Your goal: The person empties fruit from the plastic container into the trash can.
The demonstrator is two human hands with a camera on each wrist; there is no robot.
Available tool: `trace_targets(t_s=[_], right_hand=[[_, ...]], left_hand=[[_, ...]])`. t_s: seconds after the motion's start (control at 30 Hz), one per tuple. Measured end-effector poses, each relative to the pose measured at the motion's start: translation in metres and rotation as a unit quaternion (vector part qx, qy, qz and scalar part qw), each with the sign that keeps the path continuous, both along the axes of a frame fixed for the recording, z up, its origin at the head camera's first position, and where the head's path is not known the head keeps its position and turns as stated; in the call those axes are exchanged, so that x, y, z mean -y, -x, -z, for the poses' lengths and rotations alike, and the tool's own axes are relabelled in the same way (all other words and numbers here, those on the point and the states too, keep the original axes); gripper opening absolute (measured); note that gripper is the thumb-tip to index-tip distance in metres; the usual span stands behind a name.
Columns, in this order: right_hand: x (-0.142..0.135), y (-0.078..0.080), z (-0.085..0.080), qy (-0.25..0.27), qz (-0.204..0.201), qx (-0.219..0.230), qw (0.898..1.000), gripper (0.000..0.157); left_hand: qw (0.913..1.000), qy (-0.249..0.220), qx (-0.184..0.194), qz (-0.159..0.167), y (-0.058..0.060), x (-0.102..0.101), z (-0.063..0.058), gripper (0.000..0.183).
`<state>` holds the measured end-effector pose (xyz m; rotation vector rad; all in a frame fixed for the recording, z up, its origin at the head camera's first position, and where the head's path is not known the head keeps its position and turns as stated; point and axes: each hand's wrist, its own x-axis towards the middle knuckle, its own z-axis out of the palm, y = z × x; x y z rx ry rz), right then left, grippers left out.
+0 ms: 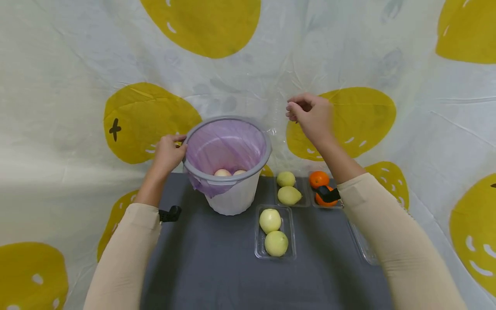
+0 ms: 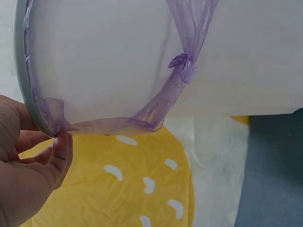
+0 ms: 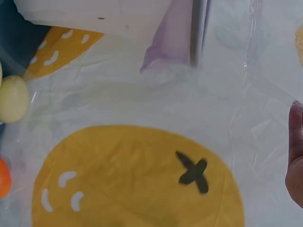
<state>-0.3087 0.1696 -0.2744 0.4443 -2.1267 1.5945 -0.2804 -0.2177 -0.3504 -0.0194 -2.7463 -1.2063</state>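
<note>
My left hand (image 1: pixel 167 154) grips the grey rim (image 1: pixel 269 150) of a white trash bin (image 1: pixel 234 198), thumb and fingers on either side of it. A purple bag (image 1: pixel 209 142) lines the bin and folds over the rim; its knotted part (image 2: pixel 182 66) shows in the left wrist view. Inside lie pale round fruits (image 1: pixel 222 172). Raised to the right of the bin, my right hand (image 1: pixel 311 116) pinches a sheet of clear plastic film (image 1: pixel 273 130). The film (image 3: pixel 258 71) hangs from the fingertips in the right wrist view, hard to make out against the backdrop.
On the dark table (image 1: pixel 209 275), a clear tray (image 1: pixel 256 245) holds two yellow-green fruits. Behind it stand a tray (image 1: pixel 305 199) with a lemon-shaped fruit and a round one, and oranges (image 1: pixel 319 179) in another. A further clear tray (image 1: pixel 366 249) is partly behind the right sleeve.
</note>
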Motion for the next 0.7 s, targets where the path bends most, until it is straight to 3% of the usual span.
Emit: trace_targets(t_s=[0.37,0.47,0.7], right_hand=[[-0.055,-0.033,0.021,0.076,-0.016,0.035,0.996,0.012],[-0.068,-0.042,0.03,0.074,-0.007,0.041,0.996,0.01],[-0.103,-0.064,0.06,0.039,0.029,0.108,0.993,0.03]], left_hand=[[1.0,-0.004,0.008,0.002,-0.001,0.001,-0.001,0.042],[0.9999,-0.007,0.01,0.002,-0.002,0.001,-0.001,0.042],[0.9998,-0.006,0.017,0.002,-0.005,0.002,0.0,0.043]])
